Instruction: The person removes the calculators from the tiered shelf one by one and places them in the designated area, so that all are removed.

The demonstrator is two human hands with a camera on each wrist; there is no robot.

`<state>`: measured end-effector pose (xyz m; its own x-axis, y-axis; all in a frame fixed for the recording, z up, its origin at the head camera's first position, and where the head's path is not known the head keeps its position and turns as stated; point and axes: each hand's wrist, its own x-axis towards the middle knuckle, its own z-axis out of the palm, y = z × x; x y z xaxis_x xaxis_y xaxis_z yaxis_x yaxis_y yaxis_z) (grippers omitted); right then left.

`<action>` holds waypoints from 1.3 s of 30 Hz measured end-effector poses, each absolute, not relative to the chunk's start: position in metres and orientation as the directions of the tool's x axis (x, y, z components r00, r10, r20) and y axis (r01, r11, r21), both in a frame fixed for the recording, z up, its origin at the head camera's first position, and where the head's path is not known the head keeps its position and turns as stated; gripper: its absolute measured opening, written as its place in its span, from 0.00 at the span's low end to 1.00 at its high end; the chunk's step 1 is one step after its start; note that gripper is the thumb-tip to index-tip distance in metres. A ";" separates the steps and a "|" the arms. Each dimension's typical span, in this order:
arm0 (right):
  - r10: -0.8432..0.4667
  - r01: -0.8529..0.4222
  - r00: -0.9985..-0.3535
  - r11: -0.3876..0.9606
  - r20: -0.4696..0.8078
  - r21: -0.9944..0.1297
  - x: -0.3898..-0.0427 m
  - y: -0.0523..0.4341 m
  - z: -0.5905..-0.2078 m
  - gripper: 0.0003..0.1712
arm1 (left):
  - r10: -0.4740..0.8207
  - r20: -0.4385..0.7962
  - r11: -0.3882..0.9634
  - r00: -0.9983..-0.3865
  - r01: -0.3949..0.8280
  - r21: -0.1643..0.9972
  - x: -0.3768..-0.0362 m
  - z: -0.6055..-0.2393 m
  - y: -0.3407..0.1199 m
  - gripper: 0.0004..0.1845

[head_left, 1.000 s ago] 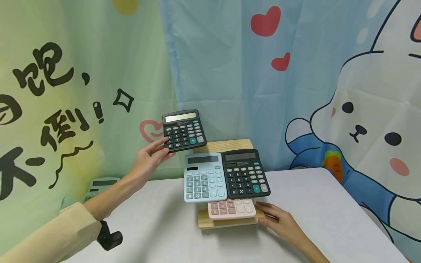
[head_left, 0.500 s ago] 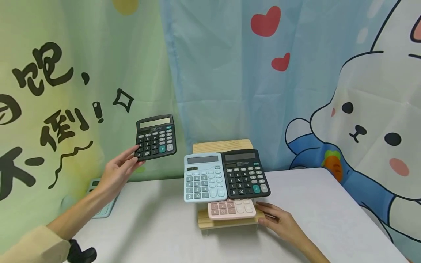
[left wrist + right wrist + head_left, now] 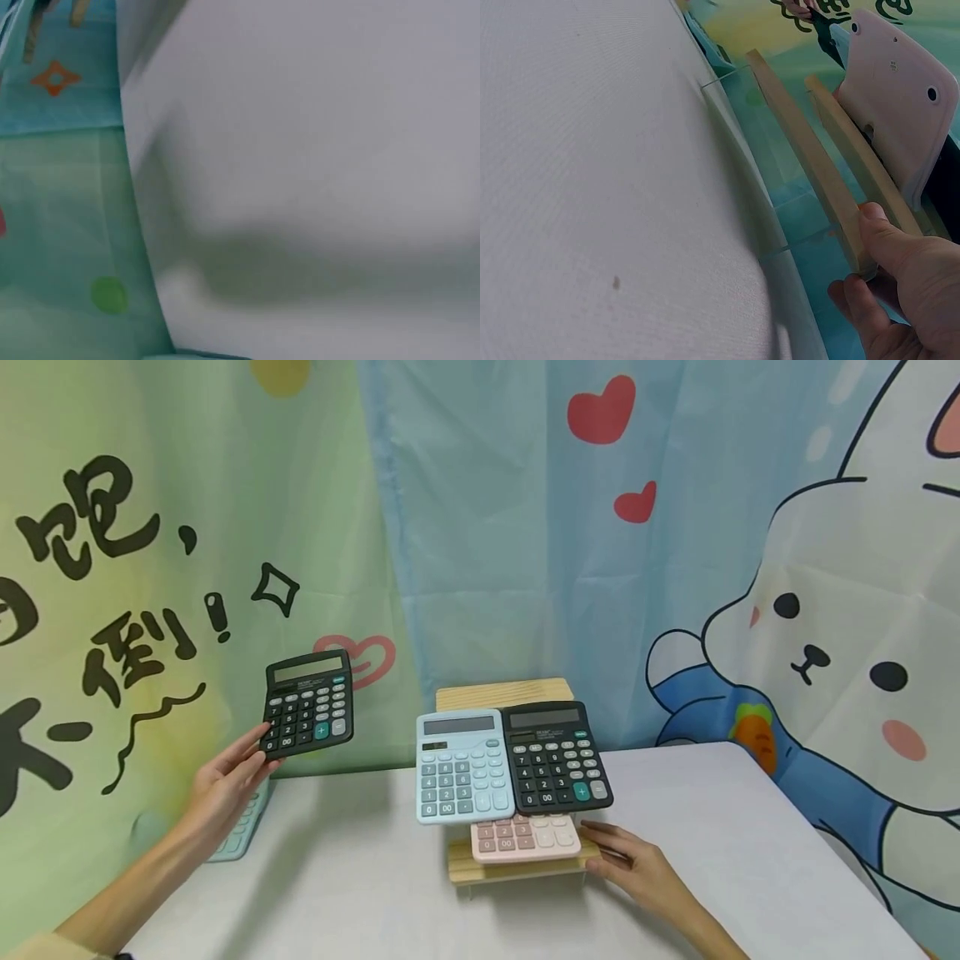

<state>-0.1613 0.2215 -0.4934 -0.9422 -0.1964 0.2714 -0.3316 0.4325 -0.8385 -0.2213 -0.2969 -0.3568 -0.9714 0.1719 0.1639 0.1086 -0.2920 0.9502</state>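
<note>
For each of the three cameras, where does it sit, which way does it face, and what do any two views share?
Head: worn high, facing forward and down at the table; left hand holds the black calculator, right hand rests at the wooden stand.
Left wrist: faces blurred table surface and backdrop; no hand shows.
Right wrist: low at the table, facing the stand's edge; right hand's fingers show.
Shared: head and right wrist both show stand, pink calculator and right hand.
</note>
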 end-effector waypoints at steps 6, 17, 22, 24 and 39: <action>-0.202 -0.360 -0.932 0.438 0.300 -0.824 -0.164 0.221 -0.493 0.25 | 0.177 0.164 -0.270 -0.970 0.113 0.956 -0.214 -0.370 -0.313 0.29; -0.217 -0.351 -0.935 0.440 0.281 -0.827 -0.165 0.220 -0.491 0.25 | 0.120 0.038 -0.093 -0.992 0.026 0.995 -0.209 -0.393 -0.328 0.36; -0.212 -0.349 -0.936 0.430 0.282 -0.833 -0.164 0.220 -0.491 0.25 | 0.090 -0.006 -0.054 -0.996 -0.011 0.998 -0.215 -0.418 -0.342 0.33; -0.209 -0.347 -0.936 0.427 0.283 -0.835 -0.164 0.220 -0.492 0.25 | 0.080 -0.020 -0.030 -0.997 -0.022 0.999 -0.225 -0.437 -0.354 0.31; -0.196 -0.346 -0.937 0.432 0.288 -0.833 -0.161 0.220 -0.492 0.25 | 0.025 -0.114 0.068 -0.993 -0.112 0.991 -0.229 -0.493 -0.366 0.30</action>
